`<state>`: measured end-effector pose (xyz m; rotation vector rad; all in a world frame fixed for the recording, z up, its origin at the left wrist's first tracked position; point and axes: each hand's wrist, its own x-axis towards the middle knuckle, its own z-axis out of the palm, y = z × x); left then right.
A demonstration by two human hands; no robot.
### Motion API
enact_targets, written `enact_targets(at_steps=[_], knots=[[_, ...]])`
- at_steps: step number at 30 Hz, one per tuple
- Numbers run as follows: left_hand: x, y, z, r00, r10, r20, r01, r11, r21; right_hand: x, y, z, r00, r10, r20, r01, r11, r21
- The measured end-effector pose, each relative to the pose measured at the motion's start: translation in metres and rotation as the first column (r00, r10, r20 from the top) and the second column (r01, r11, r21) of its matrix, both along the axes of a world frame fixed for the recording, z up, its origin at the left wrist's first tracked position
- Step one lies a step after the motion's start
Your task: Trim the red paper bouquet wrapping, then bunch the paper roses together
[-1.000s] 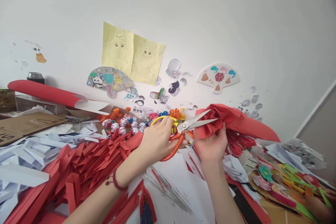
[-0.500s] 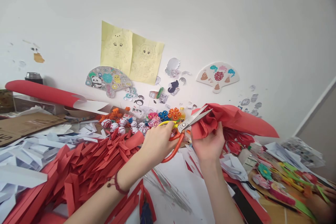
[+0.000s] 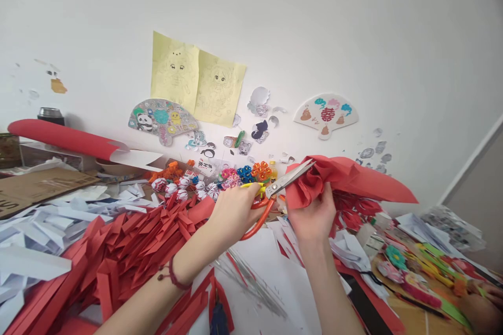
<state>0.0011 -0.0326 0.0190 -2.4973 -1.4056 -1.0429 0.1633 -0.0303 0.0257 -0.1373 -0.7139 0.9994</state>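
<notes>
My left hand [image 3: 238, 210] is closed on the handles of a pair of scissors [image 3: 277, 188], one handle yellow and one orange. The blades are nearly together and lie against the edge of gathered red paper [image 3: 308, 187]. From below, my right hand [image 3: 314, 217] grips this paper, its fingers partly hidden behind the folds. A long sheet of the paper stretches off to the right. Under my hands is a white sheet [image 3: 291, 293] with thin wires [image 3: 255, 282] on it.
Folded red paper strips [image 3: 137, 251] and white paper strips [image 3: 35, 235] are heaped at left. A red paper roll [image 3: 63, 138] lies behind them. Colourful flowers [image 3: 245, 172] stand by the wall. At far right, another person's hand [image 3: 483, 303] is beside craft pieces [image 3: 428, 272].
The scissors' blades were apart and have closed at the red paper's edge. Both hands stay in nearly the same place. The other person's hand has shifted slightly.
</notes>
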Motion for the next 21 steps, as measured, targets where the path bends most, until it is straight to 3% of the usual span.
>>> enact_targets(at_steps=[21], knots=[[-0.0035,-0.0012,0.0028,0.997,-0.072,0.037,0.072,0.997,-0.016,-0.0014,-0.0026,0.0025,1.0,0.022,-0.019,-0.022,1.0,-0.003]])
